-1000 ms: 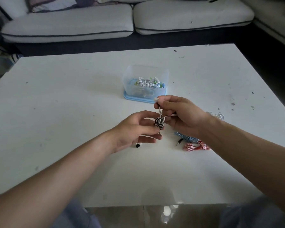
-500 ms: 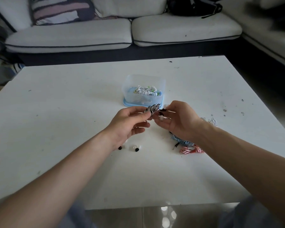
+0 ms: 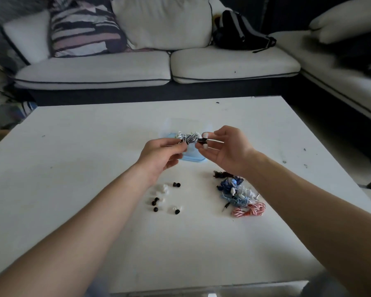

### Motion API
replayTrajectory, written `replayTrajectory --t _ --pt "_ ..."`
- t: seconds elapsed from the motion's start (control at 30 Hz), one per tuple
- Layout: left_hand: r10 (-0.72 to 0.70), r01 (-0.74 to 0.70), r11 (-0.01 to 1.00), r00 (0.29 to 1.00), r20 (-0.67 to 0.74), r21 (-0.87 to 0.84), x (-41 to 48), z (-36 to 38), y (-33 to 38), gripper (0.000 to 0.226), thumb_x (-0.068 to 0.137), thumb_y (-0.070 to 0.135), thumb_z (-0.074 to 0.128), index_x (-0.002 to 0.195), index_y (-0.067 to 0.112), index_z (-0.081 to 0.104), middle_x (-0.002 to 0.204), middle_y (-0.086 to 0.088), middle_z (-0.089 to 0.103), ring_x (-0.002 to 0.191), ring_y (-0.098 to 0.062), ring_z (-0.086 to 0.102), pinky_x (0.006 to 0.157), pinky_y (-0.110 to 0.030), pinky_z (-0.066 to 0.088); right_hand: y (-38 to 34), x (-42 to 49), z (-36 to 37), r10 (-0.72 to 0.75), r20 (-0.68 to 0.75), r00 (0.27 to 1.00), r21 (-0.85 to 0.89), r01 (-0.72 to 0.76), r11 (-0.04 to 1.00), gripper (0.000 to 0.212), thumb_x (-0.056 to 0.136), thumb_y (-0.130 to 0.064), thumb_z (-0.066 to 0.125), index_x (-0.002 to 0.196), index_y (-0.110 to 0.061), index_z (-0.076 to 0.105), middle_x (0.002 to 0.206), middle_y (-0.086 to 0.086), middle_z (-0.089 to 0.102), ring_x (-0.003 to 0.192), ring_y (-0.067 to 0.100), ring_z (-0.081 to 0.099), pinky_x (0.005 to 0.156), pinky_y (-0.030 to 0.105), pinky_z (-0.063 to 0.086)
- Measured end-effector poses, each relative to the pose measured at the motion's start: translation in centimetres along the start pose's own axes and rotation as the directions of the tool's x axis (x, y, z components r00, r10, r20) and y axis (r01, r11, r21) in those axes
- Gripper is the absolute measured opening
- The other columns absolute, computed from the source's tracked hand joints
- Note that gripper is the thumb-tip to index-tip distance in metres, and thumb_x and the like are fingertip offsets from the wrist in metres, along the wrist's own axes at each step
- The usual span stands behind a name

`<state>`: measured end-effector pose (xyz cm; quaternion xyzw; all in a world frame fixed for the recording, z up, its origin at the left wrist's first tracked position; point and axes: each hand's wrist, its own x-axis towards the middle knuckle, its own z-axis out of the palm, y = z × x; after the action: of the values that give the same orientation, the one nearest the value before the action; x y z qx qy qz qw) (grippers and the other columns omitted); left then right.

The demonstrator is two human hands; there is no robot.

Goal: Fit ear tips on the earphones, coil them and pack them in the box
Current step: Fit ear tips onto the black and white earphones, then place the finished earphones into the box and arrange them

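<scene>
My left hand (image 3: pixel 161 155) pinches the coiled bundle of the striped earphones (image 3: pixel 190 138) between thumb and fingertips and holds it in the air just over the box (image 3: pixel 194 159). The box sits on the table (image 3: pixel 84 168) beyond my hands, with some white cable lying in it. My right hand (image 3: pixel 227 151) is half curled, palm turned up, and its thumb and forefinger seem to pinch the bud end of the same earphones. Two white ear tips (image 3: pixel 204 135) show there, one above the other. I judge the fitting and coiling done for this pair, with packing the step in hand. The bundle weighs next to nothing, but the cord is thin, soft and springy, so I expect the loops to fan open if my pinch slackens. The best hold is across the waist of the coil, where the wraps cross. The tips look like soft rubber that would slide off under a tug, so I would steer by the hard bud shells or the cord just behind them. Nearer me lie loose ear tips (image 3: pixel 155 203), some black and some white. Beside my right forearm are a tangle of blue and white earphones (image 3: pixel 234 189) and a red-and-white coil (image 3: pixel 248 210), waiting their turn.
</scene>
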<state>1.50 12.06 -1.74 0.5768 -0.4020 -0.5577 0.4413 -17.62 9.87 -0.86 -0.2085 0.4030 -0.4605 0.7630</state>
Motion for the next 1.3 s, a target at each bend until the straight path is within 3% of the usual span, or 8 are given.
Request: replayTrajectory --t 0.2,0.43,0.6,0.83,0.93,1.1,1.2,1.3 --pt "0.152 -0.111 0.960 0.978 -0.145 0.256 6.4 0.7 1.7 0.025 0.071 0.009 0.086 0.093 0.011 0.075 0.079 -0.003 0.071 0.067 -0.015 0.064 0.071 -0.026 0.053 -2.4 5.0 2.2 -0.072 -0.132 0.989 -0.194 0.045 0.980 0.017 0.089 -0.010 0.046 0.092 0.002 0.058 0.093 0.021 0.061 0.076 0.035 0.062 0.065 0.034 0.059" --pt "0.286 -0.157 0.714 0.955 -0.079 0.682 10.8 1.1 1.3 0.033 0.071 0.023 0.085 0.101 0.019 0.072 0.096 0.005 0.069 0.090 -0.013 0.064 0.078 -0.023 0.047 -3.3 9.5 1.8 -0.175 -0.231 0.957 -0.633 -0.012 0.774 0.017 0.087 -0.024 0.057 0.091 -0.008 0.062 0.090 0.009 0.062 0.075 0.023 0.059 0.079 0.037 0.057" --pt "0.375 -0.210 0.697 0.922 -0.099 0.685 10.3 1.1 0.7 0.021 0.085 0.025 0.071 0.105 0.020 0.072 0.106 0.005 0.071 0.098 -0.015 0.065 0.087 -0.024 0.046 -3.4 9.2 1.0 -0.286 -0.213 0.934 -0.684 0.067 0.726 0.026 0.091 -0.015 0.053 0.103 0.002 0.067 0.092 0.009 0.065 0.085 0.022 0.064 0.089 0.039 0.059" --pt "0.510 -0.380 0.682 0.859 -0.035 0.625 5.1 2.5 -0.7 0.014 0.086 0.014 0.064 0.087 0.025 0.073 0.082 0.015 0.068 0.074 0.001 0.060 0.064 -0.006 0.039 -3.1 4.3 -2.2 -0.285 -0.147 0.947 -0.683 0.111 0.722 0.018 0.094 -0.007 0.053 0.099 0.001 0.069 0.087 0.013 0.071 0.076 0.024 0.069 0.079 0.041 0.060" --pt "0.450 -0.410 0.657 0.886 0.107 0.632 3.6 4.4 -2.6 0.014 0.084 0.012 0.066 0.086 0.025 0.073 0.080 0.015 0.068 0.071 0.007 0.058 0.068 -0.009 0.043 -3.0 2.8 -4.9 -0.309 -0.116 0.944 -0.829 0.079 0.554 0.024 0.094 -0.002 0.048 0.095 -0.007 0.071 0.089 0.009 0.074 0.074 0.019 0.067 0.073 0.035 0.058" --pt "0.204 -0.314 0.584 0.949 0.239 0.748 3.0 7.7 -5.4 0.024 0.087 0.017 0.061 0.109 0.026 0.069 0.099 0.008 0.066 0.090 -0.010 0.062 0.082 -0.025 0.047 -2.7 1.6 -8.5 -0.222 0.019 0.975 -0.997 0.035 0.068 0.038 0.091 0.001 0.046 0.099 -0.023 0.074 0.099 -0.007 0.074 0.086 0.009 0.064 0.070 0.018 0.046" --pt "0.112 -0.283 0.505 0.958 0.263 0.816 3.4 8.9 -6.3 0.035 0.089 0.021 0.063 0.125 0.025 0.063 0.116 -0.001 0.061 0.104 -0.019 0.061 0.093 -0.034 0.049 -1.8 1.8 -9.2 -0.160 0.082 0.984 -0.995 0.072 -0.068 0.032 0.093 -0.006 0.054 0.112 -0.021 0.073 0.114 -0.006 0.072 0.105 0.011 0.063 0.092 0.022 0.046" --pt "0.094 -0.291 0.457 0.955 0.280 0.840 4.3 9.5 -7.0 0.034 0.086 0.029 0.068 0.120 0.027 0.066 0.118 -0.003 0.059 0.103 -0.021 0.062 0.091 -0.038 0.051 -0.9 2.5 -9.3 -0.071 0.078 0.994 -0.986 0.067 -0.155 0.029 0.088 -0.019 0.065 0.117 -0.022 0.071 0.115 -0.005 0.070 0.106 0.015 0.064 0.095 0.029 0.049"
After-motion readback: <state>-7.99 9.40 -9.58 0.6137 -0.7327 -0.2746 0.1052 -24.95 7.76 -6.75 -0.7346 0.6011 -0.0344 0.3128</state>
